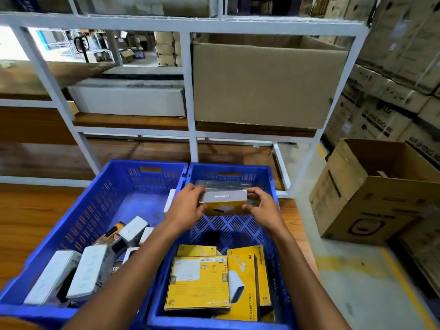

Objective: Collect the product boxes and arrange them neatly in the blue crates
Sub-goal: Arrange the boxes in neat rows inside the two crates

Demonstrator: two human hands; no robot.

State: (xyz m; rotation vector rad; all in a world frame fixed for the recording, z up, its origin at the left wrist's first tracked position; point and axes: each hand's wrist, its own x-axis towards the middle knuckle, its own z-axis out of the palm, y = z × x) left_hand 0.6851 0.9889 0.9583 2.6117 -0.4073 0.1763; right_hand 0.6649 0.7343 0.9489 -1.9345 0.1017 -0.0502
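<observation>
Two blue crates stand side by side on a wooden surface: the left crate [78, 217] and the right crate [271, 186]. My left hand [188, 206] and my right hand [259, 208] grip the two ends of a yellow and grey product box [225, 201] above the far half of the right crate. Behind it, dark boxes [221, 184] line the crate's far wall. Yellow boxes [200, 282] lie flat at the near end of the right crate. White and grey boxes [90, 270] lie jumbled in the left crate.
A white metal shelf rack [190, 91] rises right behind the crates, holding a large cardboard box [266, 82]. An open cardboard carton [371, 194] stands on the floor to the right, with stacked cartons [392, 91] beyond it.
</observation>
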